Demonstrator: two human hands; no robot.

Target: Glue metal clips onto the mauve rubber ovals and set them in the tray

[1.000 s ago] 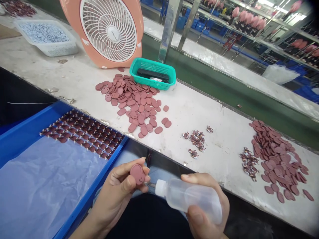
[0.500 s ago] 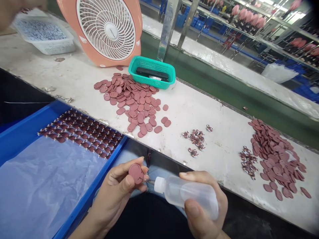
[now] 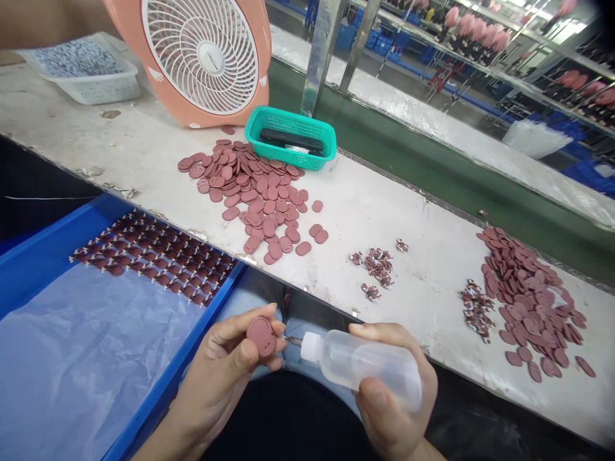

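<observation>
My left hand (image 3: 229, 358) pinches a reddish-brown oval disc (image 3: 261, 336) by its edges, with small holes near its lower end. In my right hand (image 3: 396, 384) is a clear squeeze bottle (image 3: 362, 365) with a white cap and a thin needle tip, tilted toward the disc. The needle tip ends close beside the disc, at my left fingertips; whether it touches cannot be made out. Just beyond my hands, a small cluster of brown and white pieces (image 3: 378, 266) lies on the white bench (image 3: 423, 288). A heap of similar discs (image 3: 259, 186) spreads behind them.
A blue tray (image 3: 144, 397) at left holds rows of assembled brown pieces (image 3: 163, 256) on white sheeting. Farther back stand an orange fan (image 3: 211, 57), a green basket (image 3: 288, 153) and a white basket (image 3: 100, 86). More discs (image 3: 533, 301) lie right. Another person's arm (image 3: 52, 22) crosses top left.
My right hand has drawn the bottle slightly right, pulling its tip away from the disc's face. The disc stays in my left hand. The other person's arm has reached farther right.
</observation>
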